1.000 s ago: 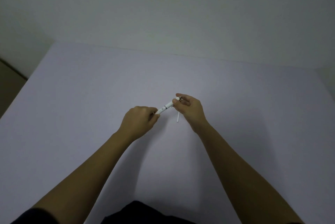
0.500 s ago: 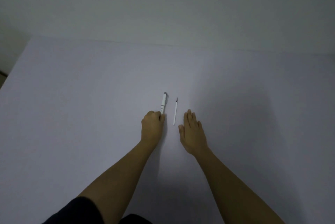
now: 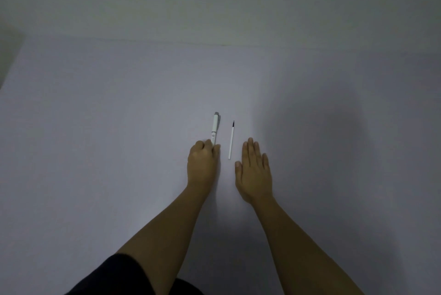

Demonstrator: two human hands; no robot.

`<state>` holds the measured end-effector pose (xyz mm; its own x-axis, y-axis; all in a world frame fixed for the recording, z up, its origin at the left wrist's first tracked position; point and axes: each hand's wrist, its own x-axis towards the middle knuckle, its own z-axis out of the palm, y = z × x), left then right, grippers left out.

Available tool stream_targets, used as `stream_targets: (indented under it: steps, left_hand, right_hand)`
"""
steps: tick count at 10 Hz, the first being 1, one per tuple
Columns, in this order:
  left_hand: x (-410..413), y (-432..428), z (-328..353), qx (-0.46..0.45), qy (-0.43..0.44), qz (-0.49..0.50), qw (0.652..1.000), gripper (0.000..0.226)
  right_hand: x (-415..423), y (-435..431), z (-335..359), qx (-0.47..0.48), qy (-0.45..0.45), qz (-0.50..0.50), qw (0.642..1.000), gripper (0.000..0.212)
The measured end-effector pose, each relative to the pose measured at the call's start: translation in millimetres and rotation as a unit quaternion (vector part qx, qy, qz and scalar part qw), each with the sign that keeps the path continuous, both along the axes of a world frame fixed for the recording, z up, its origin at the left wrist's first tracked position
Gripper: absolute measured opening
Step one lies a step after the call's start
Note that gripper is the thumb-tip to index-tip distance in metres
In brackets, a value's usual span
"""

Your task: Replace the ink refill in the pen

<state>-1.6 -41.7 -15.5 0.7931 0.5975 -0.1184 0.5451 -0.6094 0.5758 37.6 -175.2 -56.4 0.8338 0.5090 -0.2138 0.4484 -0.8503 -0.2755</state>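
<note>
A white pen (image 3: 215, 127) with a grey cap end lies on the pale table (image 3: 119, 151), pointing away from me. My left hand (image 3: 202, 163) rests curled at its near end, with thumb and fingers closed on that end. A thin white ink refill (image 3: 231, 140) with a dark tip lies parallel to the pen, just to its right, touching neither hand. My right hand (image 3: 254, 170) lies flat on the table, palm down, fingers slightly apart, right of the refill's near end.
The table's far edge (image 3: 214, 44) meets a plain wall. A dark sleeve (image 3: 114, 275) shows at the bottom left. The table's left edge runs diagonally at the far left.
A second ago both hands held the pen in the air above the refill. The pen now lies on the table and my right hand rests flat. Little differs from half a second ago.
</note>
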Motion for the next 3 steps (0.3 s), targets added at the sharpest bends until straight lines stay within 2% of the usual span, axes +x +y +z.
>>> stream_targets:
  steps: [3]
  left_hand:
    - [-3.4, 3.2, 6.5, -0.019, -0.009, 0.02, 1.0, 0.033]
  right_hand:
    - [2.7, 0.5, 8.9, 0.028, 0.028, 0.006, 0.999, 0.057]
